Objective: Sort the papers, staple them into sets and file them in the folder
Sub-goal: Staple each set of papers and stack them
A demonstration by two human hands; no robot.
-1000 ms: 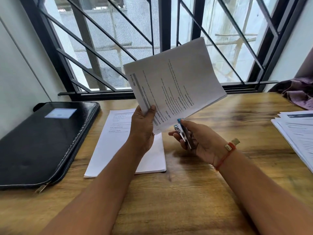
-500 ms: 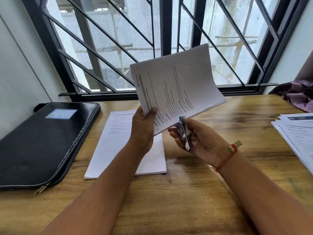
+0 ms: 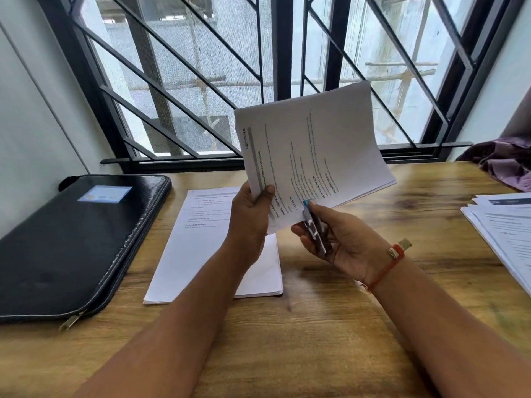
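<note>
Left hand (image 3: 249, 218) grips a bowed printed sheaf (image 3: 319, 147); right hand (image 3: 352, 244) clasps the stapler (image 3: 314, 229).

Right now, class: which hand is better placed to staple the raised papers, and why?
The right hand. It grips the stapler, its blue tip at the lower edge of the raised papers. The left hand pinches those papers by a corner, holding them above the table.

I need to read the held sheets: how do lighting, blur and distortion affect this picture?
Head view: backlight from the window greys the held papers; headings read, small print does not; the stapler in the right hand is blurred; wide-angle distortion tilts its frames.
</note>
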